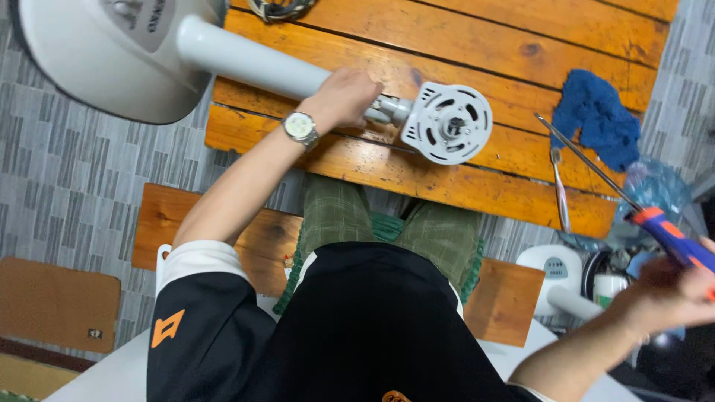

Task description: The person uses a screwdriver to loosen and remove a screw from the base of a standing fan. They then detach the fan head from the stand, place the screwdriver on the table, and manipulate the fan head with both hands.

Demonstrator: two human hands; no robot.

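My left hand [344, 97], with a wristwatch [301, 127] on the wrist, grips the white pole of a stand fan [253, 63] that lies across a wooden table [462, 45]. The fan's round base [112, 52] hangs off the table's left edge. The white motor mount [448, 123] with slots faces up, just right of my hand. My right hand [666, 298] is at the far right, off the table, holding a screwdriver [603, 182] with an orange and blue handle; its long shaft points up-left toward the table.
A blue cloth [599, 115] lies on the table's right side, with a toothbrush [560, 190] beside it. A clear plastic bag [655, 190] and another white fan base [555, 272] sit on the floor at right. I sit on a wooden bench [160, 223]. Coiled wire [279, 9] shows at the top.
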